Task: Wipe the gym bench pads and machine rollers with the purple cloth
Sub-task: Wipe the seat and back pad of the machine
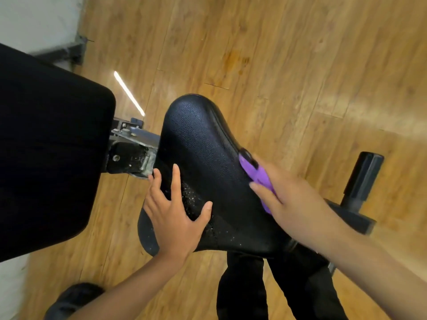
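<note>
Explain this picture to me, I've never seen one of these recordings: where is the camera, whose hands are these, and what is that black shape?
There is no robot here. The single picture comes from a camera worn on a person's head, looking down, so the two arms reaching in from the bottom are the wearer's own. The black shape is a gym bench's seat pad. The larger back pad lies to its left, with a metal bracket between them, all above a wooden floor. The left hand rests flat on the seat pad, fingers spread, holding nothing. The right hand presses a purple cloth against the pad's right edge.
</note>
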Tool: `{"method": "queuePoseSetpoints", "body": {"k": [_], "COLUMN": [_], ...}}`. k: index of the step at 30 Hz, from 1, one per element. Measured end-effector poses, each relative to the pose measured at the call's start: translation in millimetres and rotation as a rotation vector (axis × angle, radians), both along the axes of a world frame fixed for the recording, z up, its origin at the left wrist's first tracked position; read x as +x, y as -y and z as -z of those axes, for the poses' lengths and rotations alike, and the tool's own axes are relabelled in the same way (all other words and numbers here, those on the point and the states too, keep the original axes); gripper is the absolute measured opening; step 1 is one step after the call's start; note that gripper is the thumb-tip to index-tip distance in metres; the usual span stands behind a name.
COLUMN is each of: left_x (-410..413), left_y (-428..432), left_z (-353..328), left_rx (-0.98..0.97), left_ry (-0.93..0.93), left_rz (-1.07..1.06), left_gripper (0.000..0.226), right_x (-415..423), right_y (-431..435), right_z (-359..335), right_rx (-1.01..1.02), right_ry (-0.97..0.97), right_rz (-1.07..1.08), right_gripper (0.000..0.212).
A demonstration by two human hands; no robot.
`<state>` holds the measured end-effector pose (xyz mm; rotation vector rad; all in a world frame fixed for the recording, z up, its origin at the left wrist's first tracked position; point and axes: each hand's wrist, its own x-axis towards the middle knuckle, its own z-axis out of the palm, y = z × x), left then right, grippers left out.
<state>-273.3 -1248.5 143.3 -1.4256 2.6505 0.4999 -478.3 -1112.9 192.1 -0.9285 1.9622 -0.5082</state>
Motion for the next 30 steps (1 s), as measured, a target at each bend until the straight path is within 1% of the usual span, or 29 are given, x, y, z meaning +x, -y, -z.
{"method": "queuePoseSetpoints", "body": {"k": [2,3,5,7,8,9,10,11,12,13,14,15,17,19,21,22,24,25,26,27,28,30], "left_x": [-1.7,-3.8,-5.5,-5.9,-6.8,-8.0,-9.1,-9.4,-8.2,-6.4,-3.8,-1.4,-2.0,-6.4,-9.3,-10.2,-11.5,-11.7,-11.1,-9.3,-6.8,-3.3], "left_y": [0.6,1.0,-0.1,-1.9,-2.6,-2.5,-2.1,-0.7,0.7,1.8,1.9,1.4,1.8,2.1,0.7,0.5,2.5,3.9,5.3,7.3,8.7,7.8], "left_z": [0.0,0.8,0.1,-1.3,-0.9,-0.1,0.7,1.7,2.3,3.0,2.8,1.5,0.3,0.5,-1.3,-1.9,-0.8,0.0,0.5,0.9,0.9,-0.7], "left_rx": [0.001,-0.001,-0.002,0.003,0.005,0.008,0.011,0.010,0.008,0.010,0.016,0.026,0.042,0.039,0.042,0.050,0.062,0.061,0.059,0.056,0.055,0.062], "left_ry": [-0.005,0.000,0.017,0.008,0.003,-0.003,-0.008,-0.004,0.013,0.034,0.048,0.050,0.027,0.030,0.040,0.037,0.041,0.049,0.060,0.069,0.074,0.075], "left_rz": [0.009,0.008,0.008,0.009,0.008,0.010,0.012,0.015,0.019,0.024,0.026,0.026,0.026,0.020,0.020,0.021,0.022,0.022,0.026,0.036,0.048,0.058], "left_gripper": [0.094,0.095,0.095,0.095,0.096,0.096,0.096,0.097,0.097,0.098,0.099,0.099,0.099,0.098,0.097,0.097,0.097,0.096,0.094,0.093,0.092,0.092], "right_x": [8.8,3.6,-11.3,-28.0,-39.7,-52.1,-61.2,-62.0,-57.8,-49.2,-36.7,-20.4,-0.5,-15.1,-30.1,-39.7,-56.7,-59.5,-60.8,-57.8,-48.8,-23.8], "right_y": [-34.9,-28.8,20.1,93.4,132.5,165.4,185.5,190.8,179.7,154.9,123.9,91.5,50.9,71.8,128.9,165.6,234.6,249.5,251.4,239.7,213.0,148.2], "right_z": [-24.7,-22.4,-0.7,39.5,57.1,69.8,78.1,79.4,78.0,71.3,52.8,31.6,1.7,7.3,36.3,52.6,63.8,70.4,73.3,70.8,65.4,50.4], "right_rx": [0.134,0.140,0.001,-0.148,-0.190,-0.193,-0.179,-0.191,-0.205,-0.229,-0.212,-0.155,-0.056,-0.007,-0.156,-0.210,-0.165,-0.139,-0.147,-0.170,-0.212,-0.291], "right_ry": [-0.036,-0.028,0.011,0.063,0.074,0.065,0.029,-0.048,-0.099,-0.116,-0.113,-0.069,-0.066,-0.169,-0.284,-0.294,-0.273,-0.274,-0.316,-0.375,-0.431,-0.475], "right_rz": [-0.069,-0.094,-0.055,0.009,0.039,0.078,0.090,0.039,-0.008,-0.024,-0.047,-0.091,-0.190,-0.252,-0.201,-0.210,-0.328,-0.395,-0.454,-0.462,-0.430,-0.392], "right_gripper": [0.072,0.075,0.073,0.068,0.063,0.053,0.038,0.026,0.024,0.033,0.048,0.060,0.070,0.070,0.060,0.049,0.021,0.021,0.021,0.022,0.030,0.049]}}
